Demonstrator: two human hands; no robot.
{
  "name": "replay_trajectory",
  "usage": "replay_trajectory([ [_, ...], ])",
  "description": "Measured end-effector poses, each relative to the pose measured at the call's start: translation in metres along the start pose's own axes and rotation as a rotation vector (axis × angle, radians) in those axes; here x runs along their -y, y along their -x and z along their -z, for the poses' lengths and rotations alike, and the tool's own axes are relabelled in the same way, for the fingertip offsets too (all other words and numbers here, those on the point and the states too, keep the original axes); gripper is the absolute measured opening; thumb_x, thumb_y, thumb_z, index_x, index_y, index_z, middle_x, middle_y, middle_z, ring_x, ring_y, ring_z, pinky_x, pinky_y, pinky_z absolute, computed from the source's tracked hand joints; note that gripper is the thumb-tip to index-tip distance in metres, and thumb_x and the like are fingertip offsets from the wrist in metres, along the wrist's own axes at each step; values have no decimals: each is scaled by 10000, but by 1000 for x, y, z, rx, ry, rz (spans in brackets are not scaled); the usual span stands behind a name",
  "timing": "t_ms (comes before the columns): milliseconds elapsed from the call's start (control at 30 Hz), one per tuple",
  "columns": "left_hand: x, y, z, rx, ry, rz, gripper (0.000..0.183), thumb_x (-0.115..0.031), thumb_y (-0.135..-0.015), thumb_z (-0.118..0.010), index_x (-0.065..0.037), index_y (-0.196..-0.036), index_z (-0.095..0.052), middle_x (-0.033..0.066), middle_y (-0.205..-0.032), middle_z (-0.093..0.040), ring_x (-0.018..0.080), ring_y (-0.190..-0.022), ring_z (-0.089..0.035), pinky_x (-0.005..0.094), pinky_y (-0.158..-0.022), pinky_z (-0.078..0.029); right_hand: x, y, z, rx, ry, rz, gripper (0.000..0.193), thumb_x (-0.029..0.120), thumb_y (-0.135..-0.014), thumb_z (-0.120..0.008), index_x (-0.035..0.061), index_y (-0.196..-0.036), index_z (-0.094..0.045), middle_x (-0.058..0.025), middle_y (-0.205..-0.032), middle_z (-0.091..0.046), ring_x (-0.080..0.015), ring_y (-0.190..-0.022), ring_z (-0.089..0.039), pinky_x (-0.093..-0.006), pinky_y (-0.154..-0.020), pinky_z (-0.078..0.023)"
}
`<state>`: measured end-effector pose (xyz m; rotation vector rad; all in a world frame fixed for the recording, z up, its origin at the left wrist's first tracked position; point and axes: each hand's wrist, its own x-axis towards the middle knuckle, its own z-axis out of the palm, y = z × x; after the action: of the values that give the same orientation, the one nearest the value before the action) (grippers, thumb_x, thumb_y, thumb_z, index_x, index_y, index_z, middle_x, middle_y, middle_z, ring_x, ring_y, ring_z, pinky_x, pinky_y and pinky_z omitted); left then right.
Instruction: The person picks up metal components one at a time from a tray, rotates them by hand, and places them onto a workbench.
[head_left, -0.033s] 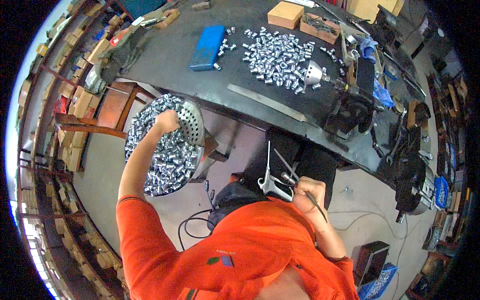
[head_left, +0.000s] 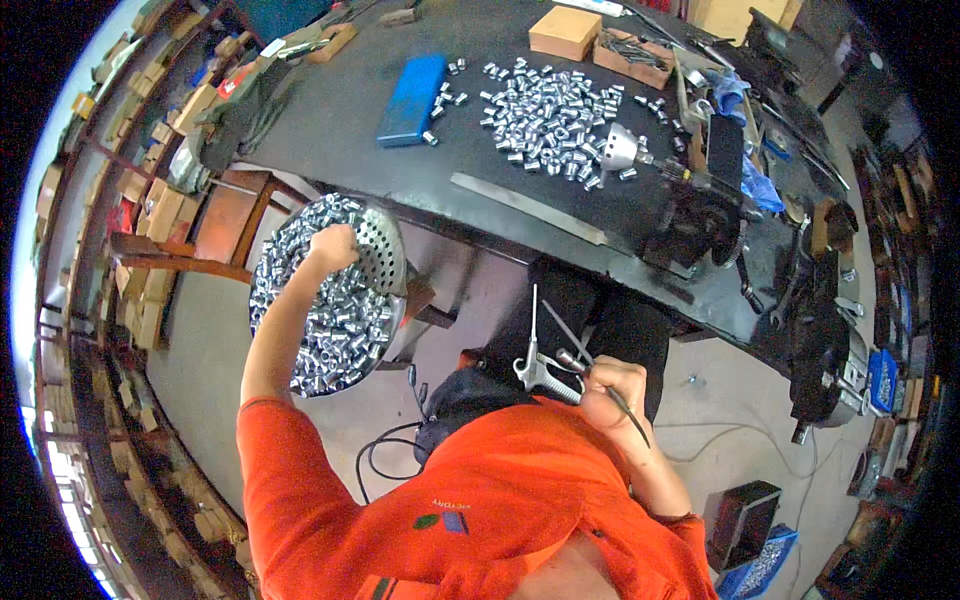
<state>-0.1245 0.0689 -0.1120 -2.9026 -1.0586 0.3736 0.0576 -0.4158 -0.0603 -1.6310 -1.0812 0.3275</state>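
To the left, a round perforated metal pan [head_left: 385, 240] is heaped with small silvery metal sleeves [head_left: 345, 330]. My left hand [head_left: 333, 247] lies on the heap with its fingers curled closed; what they hold, if anything, is hidden. Over my lap, my right hand [head_left: 613, 392] is closed around a thin dark rod-like tool [head_left: 630, 418], which slants out past both sides of the fist. One small metal sleeve [head_left: 570, 360] shows just beside the right fingers. Next to that hand, a silvery air blow gun [head_left: 540, 372] rests with its nozzle pointing away from me.
Loose sleeves [head_left: 550, 120] are piled on the dark workbench [head_left: 320, 130], near a blue box [head_left: 412, 100] and a flat metal bar [head_left: 525, 207]. A machine with a perforated cone [head_left: 620, 148] stands at right. A wooden chair [head_left: 225, 225] is beside the pan; cables [head_left: 385, 440] trail on the floor.
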Motion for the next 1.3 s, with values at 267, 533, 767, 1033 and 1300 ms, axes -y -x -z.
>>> replay_trajectory([
  [267, -105, 80, 84, 17, 1161, -262, 235, -61, -854, -612, 8, -1078, -591, 54, -886, -657, 103, -827, -605, 251, -732, -490, 11, -10, 10, 126, -59, 38, 247, 77, -598, -612, 37, -565, -371, -89, -542, -347, -235, -464, -394, -337, -438, -274],
  [533, -195, 128, 105, 100, 1059, -719, 209, -52, -802, -638, 9, -995, -589, 104, -835, -609, 188, -738, -585, 298, -678, -472, 23, -32, -4, 239, -99, 92, 270, 65, -597, -669, 57, -603, -399, -95, -584, -410, -286, -503, -453, -354, -450, -330],
  [767, -210, 133, 121, 70, 892, -787, 238, -41, -733, -681, -4, -960, -619, 75, -816, -575, 197, -720, -584, 314, -597, -456, 23, -39, -12, 218, 0, 118, 204, 106, -599, -665, 65, -619, -466, -120, -586, -483, -324, -515, -522, -394, -455, -395],
  [1033, -224, 134, 123, -194, 560, -982, 263, -74, -696, -714, -15, -938, -629, 93, -815, -567, 257, -687, -605, 337, -545, -468, 23, -38, -22, 146, 167, 100, 144, 82, -605, -631, 45, -592, -492, -118, -578, -491, -312, -488, -515, -381, -441, -395],
  [1300, -232, 123, 103, 313, 1229, -725, 257, -78, -763, -700, -1, -994, -620, 64, -802, -605, 148, -723, -612, 301, -576, -489, 16, -36, -13, 187, 73, 7, 161, 150, -611, -645, 44, -627, -524, -134, -603, -525, -336, -534, -551, -409, -489, -431],
])
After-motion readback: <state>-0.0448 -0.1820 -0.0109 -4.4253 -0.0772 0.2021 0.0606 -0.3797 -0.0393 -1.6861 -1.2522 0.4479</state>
